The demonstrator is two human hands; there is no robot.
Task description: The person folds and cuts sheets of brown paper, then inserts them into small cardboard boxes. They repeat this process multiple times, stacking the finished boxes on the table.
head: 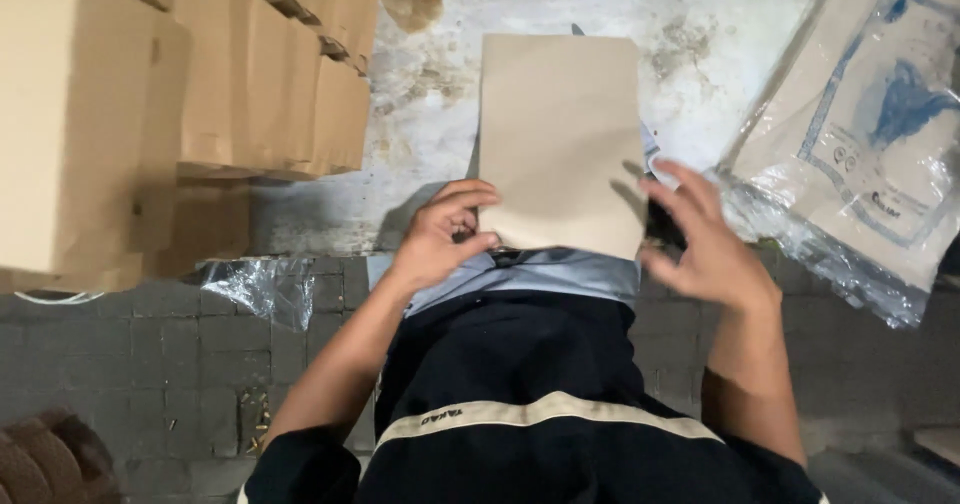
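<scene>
Stacked cardboard boxes stand at the left. The left hand pinches the lower left corner of a flat brown cardboard sheet, which lies over a folded garment. The right hand hovers open, fingers spread, at the sheet's right edge. It seems best to keep the sheet square and press evenly. A plastic-wrapped pack lies at the right.
</scene>
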